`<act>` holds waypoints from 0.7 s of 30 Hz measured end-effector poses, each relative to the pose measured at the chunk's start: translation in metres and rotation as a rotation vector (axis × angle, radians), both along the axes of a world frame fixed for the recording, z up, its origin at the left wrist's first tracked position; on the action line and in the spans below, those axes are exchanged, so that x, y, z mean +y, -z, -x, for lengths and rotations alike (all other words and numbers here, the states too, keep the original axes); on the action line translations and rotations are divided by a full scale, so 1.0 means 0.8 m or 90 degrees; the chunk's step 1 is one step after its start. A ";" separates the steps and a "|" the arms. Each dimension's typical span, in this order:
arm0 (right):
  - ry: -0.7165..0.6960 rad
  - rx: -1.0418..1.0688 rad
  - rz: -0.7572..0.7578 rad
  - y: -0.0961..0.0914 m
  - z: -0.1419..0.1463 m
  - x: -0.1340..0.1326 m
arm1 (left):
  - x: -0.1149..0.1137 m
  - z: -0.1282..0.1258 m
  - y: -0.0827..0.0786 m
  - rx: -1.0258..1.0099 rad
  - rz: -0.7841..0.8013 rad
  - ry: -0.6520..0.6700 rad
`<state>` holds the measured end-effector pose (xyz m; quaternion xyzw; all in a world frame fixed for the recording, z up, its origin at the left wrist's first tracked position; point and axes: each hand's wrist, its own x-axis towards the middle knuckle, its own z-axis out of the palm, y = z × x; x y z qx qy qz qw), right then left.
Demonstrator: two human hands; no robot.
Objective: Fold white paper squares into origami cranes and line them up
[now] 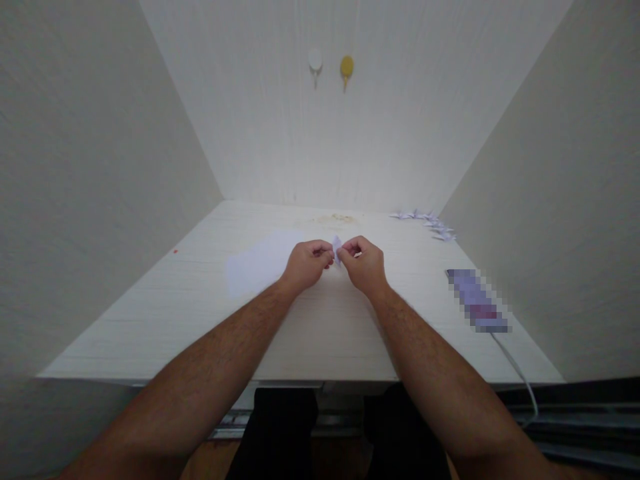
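Observation:
A small folded piece of white paper (337,248) is held upright between my two hands, just above the white table. My left hand (310,261) pinches its left side with thumb and fingers. From the other side, my right hand (363,263) grips the paper's right edge between thumb and forefinger. The fingers cover part of the folds, so the paper's exact shape is hard to make out. Flat sheets of white paper (260,259) lie on the table beside my left hand.
Several small folded paper figures (425,219) sit in the far right corner. A blurred-out device (475,300) with a white cable (520,377) lies at the right. Walls enclose the table (165,320) on three sides; a white hook (315,61) and a yellow hook (347,67) are on the back one.

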<state>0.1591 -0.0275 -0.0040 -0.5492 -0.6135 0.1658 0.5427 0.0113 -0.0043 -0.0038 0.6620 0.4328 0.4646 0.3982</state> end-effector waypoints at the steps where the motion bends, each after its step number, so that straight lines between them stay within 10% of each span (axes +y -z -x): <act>1: -0.001 0.004 0.001 0.000 0.000 0.000 | 0.000 0.000 0.000 0.009 -0.007 -0.001; 21: -0.104 0.066 0.043 0.011 -0.013 0.012 | 0.001 -0.006 0.004 -0.153 0.085 0.018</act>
